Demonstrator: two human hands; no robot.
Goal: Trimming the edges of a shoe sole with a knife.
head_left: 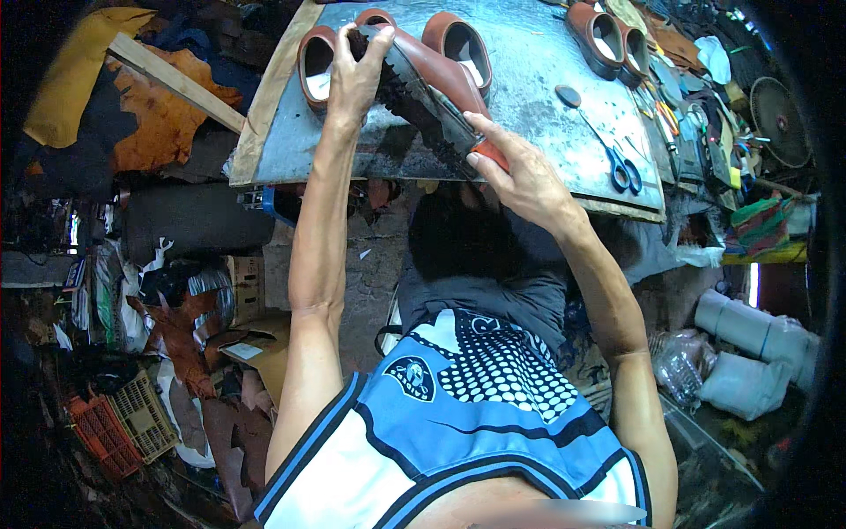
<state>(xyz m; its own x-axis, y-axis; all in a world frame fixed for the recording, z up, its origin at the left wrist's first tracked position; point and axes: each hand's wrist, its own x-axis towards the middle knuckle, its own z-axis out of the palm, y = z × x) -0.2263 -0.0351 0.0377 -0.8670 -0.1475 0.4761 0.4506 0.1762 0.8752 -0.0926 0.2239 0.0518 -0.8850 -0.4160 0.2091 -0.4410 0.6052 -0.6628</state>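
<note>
A brown leather shoe [441, 72] with a thick black lugged sole [410, 101] is tilted on its side at the near edge of the workbench. My left hand [357, 81] is closed round one end of it. In my right hand [522, 176] is a red-handled knife [492, 153], its slim metal blade lying along the border between sole and upper. Fingers and thumb press on the handle; the exact blade contact is hard to make out. Other brown shoes stand close by, a left one [315, 55] and a right one [467, 44].
Blue-handled scissors [624, 174] and a round-headed tool [568, 95] lie on the worn workbench [538, 132]. Another pair of brown shoes [592, 35] stands farther right, beside cluttered hand tools. Leather pieces [172, 106] hang at left; crates [145, 414] and scraps fill the floor there.
</note>
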